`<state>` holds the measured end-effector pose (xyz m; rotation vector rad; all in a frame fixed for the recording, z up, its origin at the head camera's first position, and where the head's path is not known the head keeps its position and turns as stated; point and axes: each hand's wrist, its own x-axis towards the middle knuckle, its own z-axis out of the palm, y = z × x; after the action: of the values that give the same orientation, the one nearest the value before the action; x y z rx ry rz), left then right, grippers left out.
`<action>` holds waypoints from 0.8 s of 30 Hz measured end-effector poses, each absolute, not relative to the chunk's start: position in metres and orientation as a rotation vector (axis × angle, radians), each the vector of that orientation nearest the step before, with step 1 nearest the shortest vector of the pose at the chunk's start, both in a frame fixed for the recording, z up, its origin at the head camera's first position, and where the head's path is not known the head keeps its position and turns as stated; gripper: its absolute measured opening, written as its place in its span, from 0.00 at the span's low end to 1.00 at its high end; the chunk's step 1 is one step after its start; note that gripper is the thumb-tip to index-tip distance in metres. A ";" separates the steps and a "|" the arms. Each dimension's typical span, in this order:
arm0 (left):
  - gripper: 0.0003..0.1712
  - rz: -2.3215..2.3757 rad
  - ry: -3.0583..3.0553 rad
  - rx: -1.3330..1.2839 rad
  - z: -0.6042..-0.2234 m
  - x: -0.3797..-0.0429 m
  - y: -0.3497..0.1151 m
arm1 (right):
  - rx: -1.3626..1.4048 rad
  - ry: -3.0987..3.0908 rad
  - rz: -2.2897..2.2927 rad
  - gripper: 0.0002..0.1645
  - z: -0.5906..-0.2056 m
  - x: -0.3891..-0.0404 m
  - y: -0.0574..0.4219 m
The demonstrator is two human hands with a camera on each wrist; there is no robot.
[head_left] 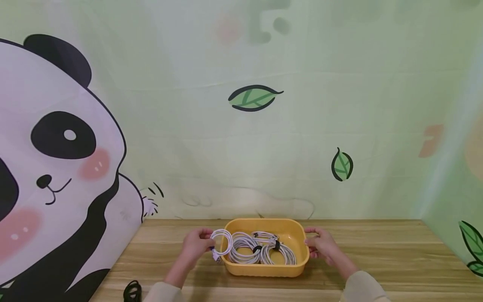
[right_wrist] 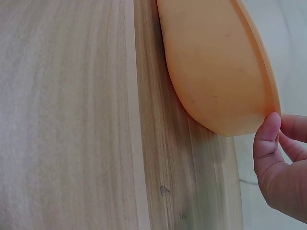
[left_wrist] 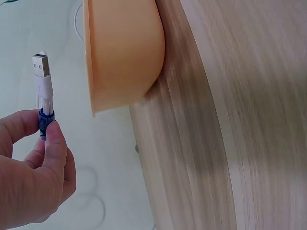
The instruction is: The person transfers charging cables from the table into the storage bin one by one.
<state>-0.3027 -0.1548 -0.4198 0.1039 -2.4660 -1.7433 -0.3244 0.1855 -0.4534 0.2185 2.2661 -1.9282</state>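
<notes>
My left hand pinches a coiled white USB cable by its blue tie, and the metal USB plug points up past the fingers in the left wrist view. The coil overlaps the left rim of a yellow plastic bin in the head view. Several coiled white cables lie inside the bin, bound with black straps. At the bin's right end my right hand grips the rim between thumb and fingers, as the right wrist view shows.
The bin stands on a wood-grain table near its back edge. A black coiled cable lies at the table's front left. Behind rises a pale green backdrop printed with a panda and leaves.
</notes>
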 end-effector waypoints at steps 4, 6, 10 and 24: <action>0.16 -1.740 -2.470 0.091 -0.421 -0.303 -0.148 | 0.217 2.268 -1.929 0.23 -0.454 -0.325 0.186; 0.16 -1.735 -2.472 0.078 -0.421 -0.303 -0.145 | 0.214 2.268 -1.931 0.23 -0.455 -0.325 0.186; 0.17 -1.750 -2.470 0.056 -0.422 -0.304 -0.138 | 0.209 2.263 -1.942 0.23 -0.456 -0.326 0.186; 0.16 -1.684 -2.516 0.022 -0.424 -0.304 -0.119 | 0.203 2.250 -1.959 0.24 -0.457 -0.326 0.187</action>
<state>-0.3040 -0.1188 -0.4242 0.0222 -2.5157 -1.6837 -0.3263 0.1869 -0.4574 0.2035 2.2501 -1.9594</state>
